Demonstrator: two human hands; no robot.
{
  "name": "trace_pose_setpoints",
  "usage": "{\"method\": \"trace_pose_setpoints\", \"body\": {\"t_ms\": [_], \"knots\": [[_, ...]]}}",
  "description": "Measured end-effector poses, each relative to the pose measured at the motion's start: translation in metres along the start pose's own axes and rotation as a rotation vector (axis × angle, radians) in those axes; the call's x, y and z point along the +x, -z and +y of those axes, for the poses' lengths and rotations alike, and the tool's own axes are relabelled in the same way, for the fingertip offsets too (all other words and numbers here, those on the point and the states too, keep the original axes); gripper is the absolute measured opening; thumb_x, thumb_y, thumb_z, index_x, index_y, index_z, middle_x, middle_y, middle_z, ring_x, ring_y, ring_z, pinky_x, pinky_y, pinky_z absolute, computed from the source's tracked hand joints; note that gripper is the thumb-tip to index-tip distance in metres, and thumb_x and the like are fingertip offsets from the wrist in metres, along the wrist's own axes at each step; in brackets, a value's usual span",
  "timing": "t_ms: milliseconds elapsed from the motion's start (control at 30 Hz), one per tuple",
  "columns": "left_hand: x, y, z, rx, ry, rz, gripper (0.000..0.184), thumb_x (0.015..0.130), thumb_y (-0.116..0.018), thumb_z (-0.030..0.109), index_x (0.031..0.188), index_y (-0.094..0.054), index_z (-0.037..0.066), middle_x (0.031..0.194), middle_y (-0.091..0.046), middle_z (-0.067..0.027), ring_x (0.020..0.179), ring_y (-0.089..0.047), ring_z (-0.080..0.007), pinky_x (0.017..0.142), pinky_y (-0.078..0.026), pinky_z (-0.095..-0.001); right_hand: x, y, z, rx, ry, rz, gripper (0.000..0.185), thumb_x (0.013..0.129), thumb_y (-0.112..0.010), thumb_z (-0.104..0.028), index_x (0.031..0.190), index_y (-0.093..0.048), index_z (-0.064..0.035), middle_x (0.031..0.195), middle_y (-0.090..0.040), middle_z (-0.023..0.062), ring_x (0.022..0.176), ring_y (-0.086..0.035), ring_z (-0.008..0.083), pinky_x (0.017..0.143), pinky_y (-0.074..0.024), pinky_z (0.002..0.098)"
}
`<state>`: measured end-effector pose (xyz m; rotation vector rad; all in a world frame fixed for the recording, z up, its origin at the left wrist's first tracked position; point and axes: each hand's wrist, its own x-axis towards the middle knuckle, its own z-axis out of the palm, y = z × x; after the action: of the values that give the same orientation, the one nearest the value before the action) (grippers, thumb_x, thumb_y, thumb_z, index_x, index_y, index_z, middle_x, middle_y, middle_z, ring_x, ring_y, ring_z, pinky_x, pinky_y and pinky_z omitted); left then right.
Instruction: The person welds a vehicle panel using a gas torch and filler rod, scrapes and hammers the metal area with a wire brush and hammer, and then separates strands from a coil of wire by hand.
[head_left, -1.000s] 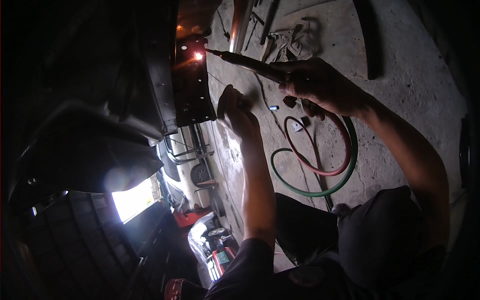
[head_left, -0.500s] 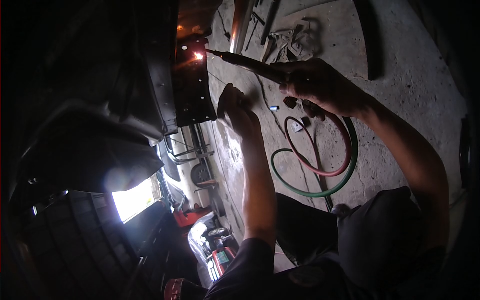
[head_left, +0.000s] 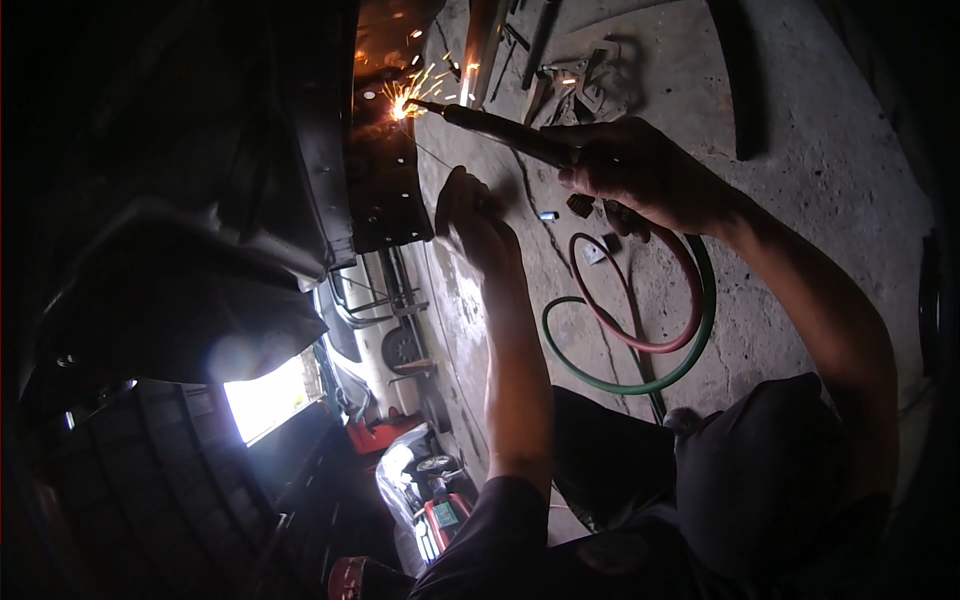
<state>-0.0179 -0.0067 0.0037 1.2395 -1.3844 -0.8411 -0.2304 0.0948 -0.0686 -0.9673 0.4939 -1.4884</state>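
My right hand (head_left: 625, 175) is wrapped round a gas torch (head_left: 510, 133), whose tip points left at a dark metal panel (head_left: 388, 195) with a row of small holes. Orange sparks (head_left: 402, 100) spray from a glowing spot near the panel's right edge, at the torch tip. Below the torch, my left hand (head_left: 472, 218) pinches a thin wire (head_left: 432, 157) that runs up towards the glow. A red hose (head_left: 697, 300) and a green hose (head_left: 600, 386) loop down below my right hand.
Clamps (head_left: 590, 85) lie on the concrete floor (head_left: 800, 190) at the top, near a dark curved strip (head_left: 735, 80). A small blue-white cylinder (head_left: 548, 216) rests on the floor between my hands. Vehicles and a red machine (head_left: 445, 515) stand at the lower left.
Bright sparks now fly from the glowing spot, where earlier there was only a small pinkish glow. The torch tip looks slightly further right. My left hand has barely moved.
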Motion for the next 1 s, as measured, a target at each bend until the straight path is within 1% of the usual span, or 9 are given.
{"method": "trace_pose_setpoints", "body": {"t_ms": [167, 367, 467, 567, 667, 767, 867, 967, 1000], "knots": [[0.002, 0.003, -0.002, 0.005, 0.0, -0.014, 0.025, 0.094, -0.063, 0.014, 0.071, -0.055, 0.011, 0.062, -0.048, 0.0013, 0.05, -0.042, -0.0091, 0.049, -0.037, -0.0232, -0.001, 0.001, -0.003, 0.014, -0.046, -0.005, 0.06, 0.091, -0.062, -0.018, 0.147, -0.045, -0.0031, 0.086, -0.065, 0.0083, 0.051, -0.06, 0.0082, 0.048, -0.0527, 0.0234], [0.002, 0.005, -0.004, 0.005, -0.019, -0.013, 0.025, 0.095, -0.063, 0.015, 0.071, -0.056, 0.01, 0.062, -0.049, 0.0006, 0.05, -0.043, -0.0096, 0.049, -0.037, -0.0243, 0.0, 0.001, 0.0, 0.021, -0.027, -0.004, 0.06, 0.091, -0.06, -0.015, 0.147, -0.045, -0.0021, 0.087, -0.065, 0.0088, 0.053, -0.06, 0.0079, 0.049, -0.0529, 0.0229], [0.002, 0.006, -0.004, 0.002, -0.006, -0.014, 0.025, 0.094, -0.063, 0.015, 0.071, -0.056, 0.01, 0.061, -0.048, 0.0007, 0.05, -0.043, -0.0095, 0.049, -0.037, -0.0245, -0.002, 0.0, -0.006, -0.009, -0.015, -0.012, 0.06, 0.09, -0.06, -0.015, 0.147, -0.045, -0.0017, 0.088, -0.065, 0.0093, 0.052, -0.059, 0.0079, 0.048, -0.0523, 0.0231], [0.001, 0.005, -0.004, 0.01, -0.016, -0.018, 0.024, 0.094, -0.063, 0.016, 0.072, -0.056, 0.009, 0.062, -0.049, 0.0005, 0.05, -0.043, -0.0095, 0.048, -0.036, -0.0241, -0.005, 0.001, -0.012, 0.023, -0.047, -0.025, 0.06, 0.09, -0.059, -0.015, 0.147, -0.045, -0.0015, 0.088, -0.066, 0.0096, 0.052, -0.059, 0.0078, 0.046, -0.0516, 0.0235], [0.004, 0.011, -0.008, -0.037, -0.029, -0.034, 0.008, 0.092, -0.066, 0.008, 0.087, -0.068, 0.003, 0.064, -0.055, -0.0002, 0.051, -0.047, -0.0092, 0.045, -0.036, -0.0238, -0.001, 0.001, -0.002, 0.035, -0.076, -0.003, 0.059, 0.091, -0.059, -0.014, 0.146, -0.045, -0.0013, 0.088, -0.066, 0.0098, 0.051, -0.059, 0.008, 0.045, -0.0513, 0.0236], [0.002, 0.007, -0.006, -0.031, -0.028, 0.005, 0.008, 0.092, -0.066, 0.008, 0.085, -0.067, 0.003, 0.064, -0.054, -0.0002, 0.051, -0.048, -0.0092, 0.045, -0.036, -0.024, -0.001, 0.003, -0.002, 0.033, -0.092, -0.026, 0.058, 0.091, -0.06, -0.015, 0.146, -0.046, -0.0011, 0.088, -0.066, 0.0097, 0.051, -0.06, 0.0082, 0.045, -0.0517, 0.0234], [0.003, 0.009, -0.008, -0.034, -0.035, -0.011, 0.007, 0.091, -0.067, 0.007, 0.087, -0.068, 0.002, 0.064, -0.055, -0.0001, 0.052, -0.047, -0.0091, 0.045, -0.036, -0.0239, 0.002, 0.003, 0.004, 0.023, -0.053, -0.034, 0.058, 0.092, -0.061, -0.017, 0.146, -0.046, -0.0012, 0.088, -0.066, 0.0092, 0.052, -0.06, 0.0083, 0.046, -0.0522, 0.0233], [0.002, 0.007, -0.006, -0.045, -0.012, 0.02, 0.008, 0.09, -0.067, 0.007, 0.083, -0.066, 0.004, 0.064, -0.054, 0.0001, 0.052, -0.047, -0.009, 0.045, -0.036, -0.0238, 0.0, 0.001, 0.001, -0.01, -0.054, -0.004, 0.058, 0.093, -0.062, -0.019, 0.146, -0.046, -0.0012, 0.087, -0.065, 0.0083, 0.053, -0.061, 0.0087, 0.048, -0.0531, 0.0237], [0.002, 0.008, -0.006, -0.03, -0.012, 0.001, 0.012, 0.091, -0.067, 0.009, 0.08, -0.064, 0.006, 0.064, -0.053, 0.0005, 0.051, -0.046, -0.0091, 0.046, -0.037, -0.0237, 0.0, 0.001, 0.001, -0.009, -0.06, -0.008, 0.058, 0.093, -0.062, -0.02, 0.146, -0.046, -0.0015, 0.087, -0.065, 0.0081, 0.053, -0.061, 0.0086, 0.049, -0.0535, 0.0237]]}}
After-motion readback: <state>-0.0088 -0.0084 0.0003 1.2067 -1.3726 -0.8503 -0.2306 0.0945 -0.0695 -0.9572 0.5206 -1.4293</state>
